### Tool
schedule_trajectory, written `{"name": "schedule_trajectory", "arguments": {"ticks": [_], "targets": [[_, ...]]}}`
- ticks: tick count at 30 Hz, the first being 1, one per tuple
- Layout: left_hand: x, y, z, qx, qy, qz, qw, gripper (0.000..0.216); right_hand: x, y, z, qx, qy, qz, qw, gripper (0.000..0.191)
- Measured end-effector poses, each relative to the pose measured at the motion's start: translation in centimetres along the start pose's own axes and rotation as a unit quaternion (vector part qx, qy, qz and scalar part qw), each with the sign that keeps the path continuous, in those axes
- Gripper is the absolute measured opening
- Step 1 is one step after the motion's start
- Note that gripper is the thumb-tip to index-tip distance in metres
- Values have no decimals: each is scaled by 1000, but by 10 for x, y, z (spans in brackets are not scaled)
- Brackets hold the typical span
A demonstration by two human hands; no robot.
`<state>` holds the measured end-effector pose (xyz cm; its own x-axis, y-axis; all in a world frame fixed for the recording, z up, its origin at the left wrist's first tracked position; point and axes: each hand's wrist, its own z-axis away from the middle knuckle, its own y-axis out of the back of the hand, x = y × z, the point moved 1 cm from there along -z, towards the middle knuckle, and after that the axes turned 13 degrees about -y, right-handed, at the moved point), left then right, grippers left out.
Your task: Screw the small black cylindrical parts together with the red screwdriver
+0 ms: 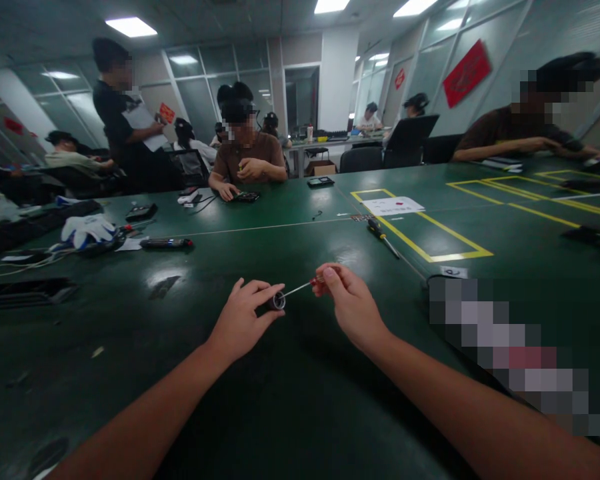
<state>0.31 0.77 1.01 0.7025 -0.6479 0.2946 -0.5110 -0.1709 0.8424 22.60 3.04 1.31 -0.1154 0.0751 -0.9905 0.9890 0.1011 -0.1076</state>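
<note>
At the green table (280, 413): dark cylinder (279, 303), open-ended
Left hand (241, 315): pinching cylinder
Right hand (347, 300): pinching screwdriver (298, 289)
Screwdriver tip: at cylinder's mouth, probably probing; next move likely needs steady aim

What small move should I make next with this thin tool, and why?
I'd probably check how the thin tool sits before turning it: the right hand grips one end and the shaft points at the open round part in the left hand, but the tip's contact is too small to tell.
</note>
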Motion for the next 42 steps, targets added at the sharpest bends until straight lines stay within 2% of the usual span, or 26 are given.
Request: {"name": "schedule_trajectory", "arguments": {"ticks": [6, 10, 13, 15, 16, 18, 21, 24, 35, 42], "targets": [[-3, -1, 1, 18, 4, 9, 1000, 47, -2, -1, 4, -9, 5, 43, 999, 25], [-5, 0, 3, 31, -2, 10, 999, 47, 2, -2, 1, -21, -26, 2, 999, 26], [-5, 1, 2, 31, -24, 7, 999, 45, 8, 1, -6, -14, -128, -115, 985, 25], [-4, 1, 0, 34, -30, 2, 999, 44, 11, 4, -11, -33, -235, -196, 951, 28], [-4, 1, 0, 38, -29, -1, 999, 44, 12, 6, -13, -27, -254, -221, 941, 29], [-5, 1, -1, 43, -27, -5, 999, 44, 12, 8, -15, -15, -225, -231, 947, 26], [-5, 1, 0, 44, -21, -5, 999, 44, 11, 6, -14, 0, -143, -192, 971, 26], [-5, 2, 0, 42, -16, -1, 999, 44, 11, 1, -10, 4, -97, -151, 984, 28], [-5, 2, 1, 47, 2, 9, 999, 45, -2, -2, 2, -37, -1, 20, 999, 23], [-6, 1, 1, 45, 5, 10, 999, 44, -9, -4, 8, -55, -2, 29, 998, 23]]}}
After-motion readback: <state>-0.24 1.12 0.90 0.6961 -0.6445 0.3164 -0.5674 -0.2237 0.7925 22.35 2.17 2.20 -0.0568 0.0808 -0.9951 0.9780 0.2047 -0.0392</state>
